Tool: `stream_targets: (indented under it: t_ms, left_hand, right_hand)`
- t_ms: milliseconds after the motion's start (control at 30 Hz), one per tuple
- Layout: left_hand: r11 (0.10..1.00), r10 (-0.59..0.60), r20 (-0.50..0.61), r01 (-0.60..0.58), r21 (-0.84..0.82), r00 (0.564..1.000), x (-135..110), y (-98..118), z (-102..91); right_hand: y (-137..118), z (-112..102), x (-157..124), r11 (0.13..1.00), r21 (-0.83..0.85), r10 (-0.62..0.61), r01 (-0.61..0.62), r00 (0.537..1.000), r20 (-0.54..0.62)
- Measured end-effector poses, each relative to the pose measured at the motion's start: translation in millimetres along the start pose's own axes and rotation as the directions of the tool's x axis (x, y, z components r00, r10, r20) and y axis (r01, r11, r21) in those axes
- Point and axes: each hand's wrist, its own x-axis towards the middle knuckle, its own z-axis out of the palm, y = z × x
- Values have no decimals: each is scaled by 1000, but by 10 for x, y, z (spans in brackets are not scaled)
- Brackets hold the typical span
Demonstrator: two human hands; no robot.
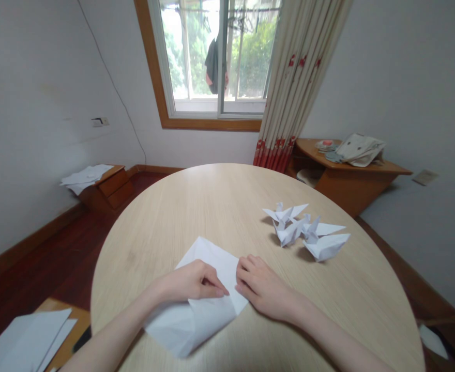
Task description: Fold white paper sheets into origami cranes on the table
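Note:
A white sheet of paper (208,256), partly folded, lies on the round wooden table (196,206) right in front of me. My left hand (192,281) rests on the sheet with fingers curled and the fingertips pressing down on a fold. My right hand (260,287) sits at the sheet's right edge, fingers bent and pinching the paper there. To the right, beyond my right hand, several folded white paper cranes (308,230) stand in a cluster on the table.
A low wooden cabinet (107,186) with loose papers stands at the left wall. A wooden corner shelf (347,175) with a bag and dishes is at the right, beside a curtain (297,77). More white sheets (26,338) lie at the lower left.

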Motion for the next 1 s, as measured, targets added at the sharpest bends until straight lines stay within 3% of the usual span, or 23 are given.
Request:
stream_targets:
  t_ms: [733, 1000]
  left_hand:
    - [998, -47, 3, 47, 51, 999, 16, 4, -13]
    - [994, -37, 0, 37, 101, 999, 25, -7, -6]
  right_hand:
    - [16, -22, 36, 990, 139, -3, 3, 1000, -2]
    - [83, -10, 43, 990, 116, -81, 84, 996, -33]
